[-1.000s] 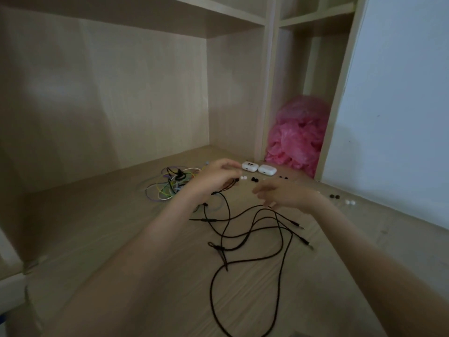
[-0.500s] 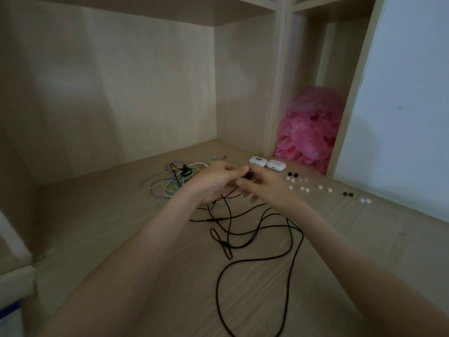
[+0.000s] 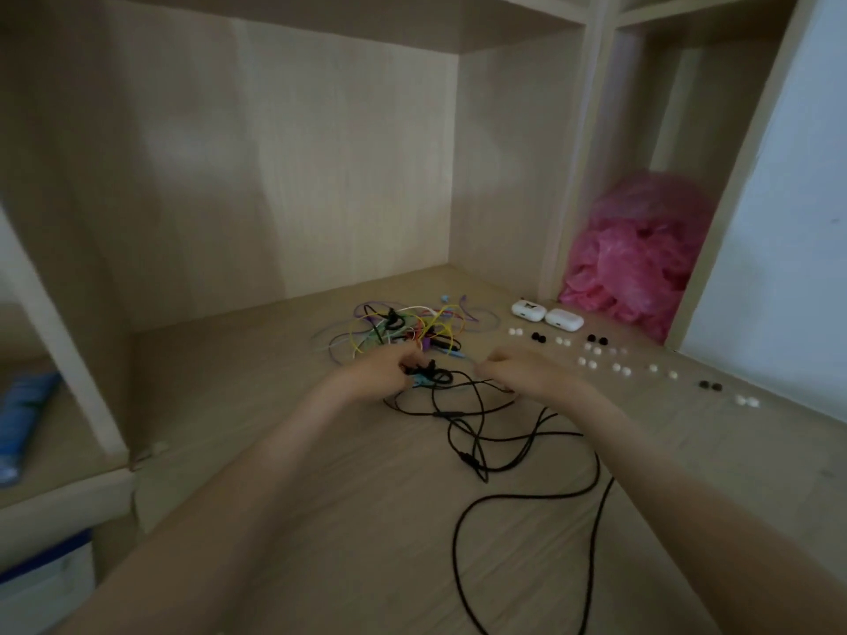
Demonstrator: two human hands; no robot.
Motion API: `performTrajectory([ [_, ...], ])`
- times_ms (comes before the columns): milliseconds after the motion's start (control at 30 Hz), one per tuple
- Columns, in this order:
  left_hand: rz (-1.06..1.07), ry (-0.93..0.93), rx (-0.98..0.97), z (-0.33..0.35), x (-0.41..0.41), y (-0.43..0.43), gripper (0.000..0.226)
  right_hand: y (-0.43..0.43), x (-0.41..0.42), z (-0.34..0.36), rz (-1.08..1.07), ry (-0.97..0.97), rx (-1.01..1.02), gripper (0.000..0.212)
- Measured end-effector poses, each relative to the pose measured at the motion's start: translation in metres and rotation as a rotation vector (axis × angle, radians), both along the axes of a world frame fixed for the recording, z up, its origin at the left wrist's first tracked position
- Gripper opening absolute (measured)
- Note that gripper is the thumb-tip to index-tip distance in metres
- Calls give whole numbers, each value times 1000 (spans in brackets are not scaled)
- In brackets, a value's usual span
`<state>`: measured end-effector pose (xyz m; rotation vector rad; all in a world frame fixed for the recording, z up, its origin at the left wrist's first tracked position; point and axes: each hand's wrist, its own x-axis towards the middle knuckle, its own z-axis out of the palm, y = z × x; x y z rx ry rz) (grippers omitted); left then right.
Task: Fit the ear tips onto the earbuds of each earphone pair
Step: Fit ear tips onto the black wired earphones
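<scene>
Looking down through the head camera, I start at the 9 o'clock edge, where a blue object [image 3: 23, 419] lies on a lower side shelf, too blurred to name. On the wooden desk [image 3: 275, 497] the left hand [image 3: 382, 373] sits just left of centre. Its fingers are curled round the earbud end of the black earphones [image 3: 440, 374], which bunches dark against the fingertips. Just beyond that hand, at its 12 o'clock, lies a tangle of coloured earphones [image 3: 403, 330], with yellow, purple, green and white cords looped together.

The black cord's long axis runs from the held end at 12 o'clock towards 6 o'clock, in loose loops that leave the view at the near edge. The right hand [image 3: 518, 375] rests at 3 o'clock of the left, apart from it, with its fingers curled. I cannot tell whether it pinches anything, though a strand of cord passes under it.

At 1 o'clock stand two white charging cases [image 3: 547, 313] side by side. Ear tips [image 3: 591, 357], white and black and mostly in pairs, lie in a loose band slanting from 10 to 4 o'clock. Behind them a pink plastic bag [image 3: 637, 263] fills the narrow compartment.
</scene>
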<state>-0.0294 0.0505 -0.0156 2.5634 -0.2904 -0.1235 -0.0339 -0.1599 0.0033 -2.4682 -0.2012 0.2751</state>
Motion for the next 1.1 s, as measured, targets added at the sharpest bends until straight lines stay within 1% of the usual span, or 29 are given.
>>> performTrajectory([
  [67,-52,-8,86,-2,-1,2,41,8,1,-3,62,-28,-63,46],
  [100,-75,-19,123,-3,-1,2,44,13,2,-6,84,-57,-82,48],
  [133,-94,-27,147,-4,-2,2,47,16,2,-8,111,-85,-92,45],
  [200,-110,-22,173,-4,-3,4,51,22,5,-12,173,-140,-103,30],
  [300,-134,-23,206,-8,1,7,53,24,9,-14,202,-194,-11,12],
  [367,-137,-22,212,-10,4,8,54,18,11,-13,210,-180,76,8],
  [433,-121,-17,219,-10,7,9,55,11,10,-12,223,-127,94,8],
  [500,-96,-26,202,-8,9,8,50,5,8,-12,218,-67,73,6],
  [567,-96,-47,151,-5,10,8,39,1,9,-15,194,-29,62,8],
  [600,-104,-50,130,-4,10,8,37,-1,10,-15,193,-29,41,11],
  [700,-96,-17,130,-2,9,12,46,-7,9,-13,206,-64,-7,18],
  [733,-79,-21,137,-2,10,13,47,-9,9,-11,206,-78,3,17],
  [767,-58,-43,145,-4,12,14,43,-11,8,-10,202,-87,30,16],
  [867,35,-145,160,-9,14,20,18,-14,6,-6,147,-90,152,20],
  [933,96,-168,149,-11,15,24,10,-14,5,-4,102,-98,215,22],
  [1033,170,-184,135,-10,15,25,9,-13,2,-2,55,-119,280,20],
  [1100,221,-205,152,-9,15,23,12,-11,1,-3,28,-118,285,16],
])
